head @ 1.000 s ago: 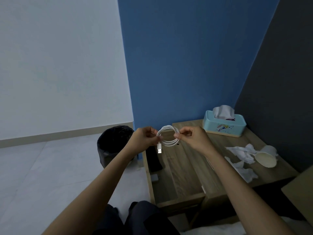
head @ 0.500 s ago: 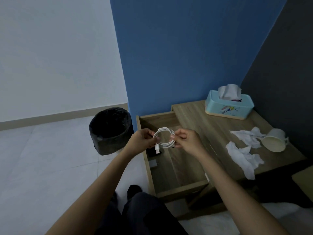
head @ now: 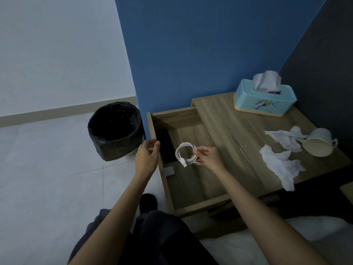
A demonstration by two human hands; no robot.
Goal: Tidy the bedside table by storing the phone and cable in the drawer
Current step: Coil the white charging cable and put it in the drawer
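My right hand (head: pixel 207 155) pinches a coiled white cable (head: pixel 186 154) and holds it just above the open wooden drawer (head: pixel 193 184). The USB plug dangles from the coil's lower edge. A black phone (head: pixel 165 148) lies flat inside the drawer along its left wall, with a small grey block (head: pixel 169 171) just in front of it. My left hand (head: pixel 148 156) rests on the drawer's left edge, thumb and fingers closed over the rim.
On the bedside table top (head: pixel 235 131) stand a light blue tissue box (head: pixel 264 99), crumpled white tissues (head: pixel 280 159) and a tipped-over white cup (head: pixel 319 142). A black-lined bin (head: pixel 115 131) stands on the floor left of the drawer. A blue wall rises behind.
My left hand has let go of the cable and moved left onto the drawer's edge. My right hand alone now holds the coil, lower over the drawer. The view tilted down.
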